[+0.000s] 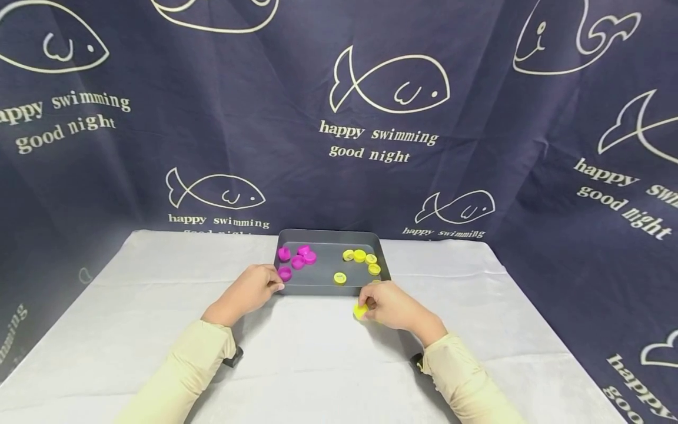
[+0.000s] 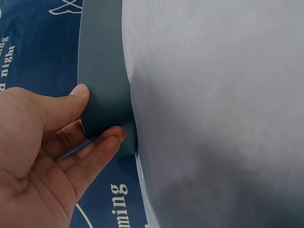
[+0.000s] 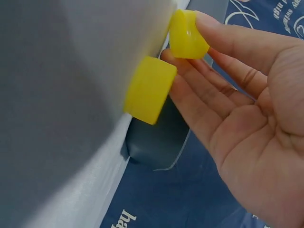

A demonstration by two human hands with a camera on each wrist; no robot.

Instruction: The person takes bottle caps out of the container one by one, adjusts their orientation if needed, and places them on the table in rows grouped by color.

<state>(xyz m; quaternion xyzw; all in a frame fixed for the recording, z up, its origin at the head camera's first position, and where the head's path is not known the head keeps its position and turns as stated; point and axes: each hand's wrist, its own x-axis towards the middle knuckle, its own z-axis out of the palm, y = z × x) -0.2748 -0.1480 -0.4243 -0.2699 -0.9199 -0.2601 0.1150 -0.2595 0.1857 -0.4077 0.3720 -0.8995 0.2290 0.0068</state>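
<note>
Nearest the head camera, your cream sleeves [image 1: 180,365] reach over the white table [image 1: 318,365]. Your left hand [image 1: 253,294] grips the tray [image 1: 323,290] at its near left corner; your right hand [image 1: 394,306] pinches a yellow cap [image 1: 358,312] just off the tray's near side, toward the right. Inside the tray, purple caps [image 1: 298,262] lie left and more yellow caps [image 1: 359,255] right.

From the left wrist, you see your thumb at the rim and fingertips against the wall. The tray looks stiff and thin, so its rim should give you a sure hold.

From the right wrist, your thumb and finger clasp the cap; a second cap [image 3: 151,90] sits by your other fingers. They look like light, rigid plastic, unlikely to break but smooth enough to slip; pinch opposite sides.
</note>
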